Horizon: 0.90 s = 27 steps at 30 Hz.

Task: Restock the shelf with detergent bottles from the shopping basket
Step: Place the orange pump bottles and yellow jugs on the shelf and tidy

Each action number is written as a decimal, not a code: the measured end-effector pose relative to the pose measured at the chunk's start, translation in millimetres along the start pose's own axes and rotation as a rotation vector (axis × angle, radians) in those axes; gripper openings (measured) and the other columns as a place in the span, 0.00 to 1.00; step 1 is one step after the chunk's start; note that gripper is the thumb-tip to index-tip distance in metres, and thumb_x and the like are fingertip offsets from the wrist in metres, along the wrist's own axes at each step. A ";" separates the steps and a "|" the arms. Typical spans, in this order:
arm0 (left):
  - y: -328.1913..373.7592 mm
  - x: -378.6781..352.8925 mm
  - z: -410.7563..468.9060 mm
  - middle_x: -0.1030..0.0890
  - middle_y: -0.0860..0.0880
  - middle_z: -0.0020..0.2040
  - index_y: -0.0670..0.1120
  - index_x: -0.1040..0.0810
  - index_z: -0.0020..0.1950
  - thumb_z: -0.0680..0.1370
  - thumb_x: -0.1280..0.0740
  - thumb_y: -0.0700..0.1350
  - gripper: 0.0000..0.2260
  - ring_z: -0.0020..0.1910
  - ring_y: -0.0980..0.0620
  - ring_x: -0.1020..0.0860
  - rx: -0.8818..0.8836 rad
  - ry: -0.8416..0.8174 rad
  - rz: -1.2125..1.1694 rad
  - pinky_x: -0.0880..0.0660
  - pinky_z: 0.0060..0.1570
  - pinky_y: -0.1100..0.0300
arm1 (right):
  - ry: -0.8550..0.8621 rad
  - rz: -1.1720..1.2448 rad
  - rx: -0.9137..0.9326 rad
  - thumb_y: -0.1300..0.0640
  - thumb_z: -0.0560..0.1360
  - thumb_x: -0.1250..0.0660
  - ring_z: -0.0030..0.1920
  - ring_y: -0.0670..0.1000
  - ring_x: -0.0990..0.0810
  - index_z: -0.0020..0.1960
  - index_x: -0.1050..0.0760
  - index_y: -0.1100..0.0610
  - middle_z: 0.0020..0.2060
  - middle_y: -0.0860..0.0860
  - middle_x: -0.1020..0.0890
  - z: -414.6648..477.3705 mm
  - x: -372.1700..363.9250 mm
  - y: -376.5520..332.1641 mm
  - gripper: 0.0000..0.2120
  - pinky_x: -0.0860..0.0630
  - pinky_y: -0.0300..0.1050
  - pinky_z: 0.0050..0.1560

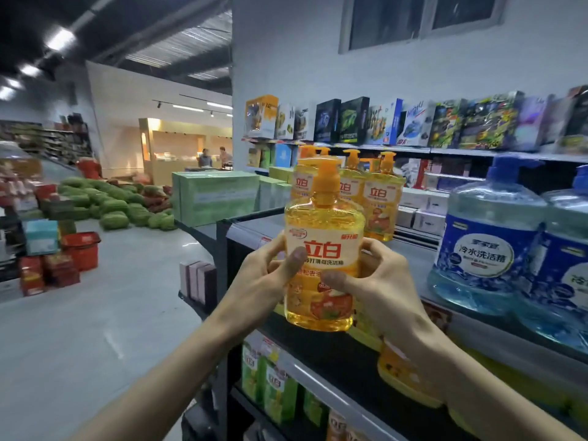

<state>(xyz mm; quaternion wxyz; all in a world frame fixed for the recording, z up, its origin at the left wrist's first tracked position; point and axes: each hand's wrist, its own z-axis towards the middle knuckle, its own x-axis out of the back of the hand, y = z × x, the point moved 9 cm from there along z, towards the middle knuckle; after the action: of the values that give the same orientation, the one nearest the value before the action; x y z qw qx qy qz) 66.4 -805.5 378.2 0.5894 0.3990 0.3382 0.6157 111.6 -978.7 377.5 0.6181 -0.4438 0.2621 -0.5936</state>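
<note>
A yellow plastic pump-top detergent bottle [324, 218] is held upright just before the front edge of the grey metal shelf [410, 265]. It is gripped on both sides by the left hand [264, 275] and the right hand [378, 281].

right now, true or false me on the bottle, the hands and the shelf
1. The left hand and right hand both grip the yellow bottle. True.
2. Its pump is blue. False: it is orange.
3. Other yellow bottles stand on the shelf behind the held one. True.
4. The blue bottles stand to the left of the held one. False: they stand on the shelf to its right.
5. The watermelons are piled on the shelf. False: they lie on the floor, far left.
</note>
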 end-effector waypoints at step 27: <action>-96.0 19.1 268.1 0.17 0.53 0.68 0.52 0.27 0.76 0.86 0.38 0.51 0.18 0.68 0.52 0.20 -0.181 -0.328 0.068 0.21 0.68 0.44 | 0.106 -0.225 -0.068 0.53 0.66 0.19 0.61 0.46 0.15 0.68 0.29 0.51 0.59 0.44 0.15 218.0 29.6 94.0 0.34 0.17 0.59 0.63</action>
<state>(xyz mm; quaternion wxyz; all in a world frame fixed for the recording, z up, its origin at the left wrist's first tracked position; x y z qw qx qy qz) 349.0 -793.6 416.2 0.6488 0.4506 0.1672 0.5900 348.9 -964.8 404.8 0.5177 -0.4592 0.2629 -0.6724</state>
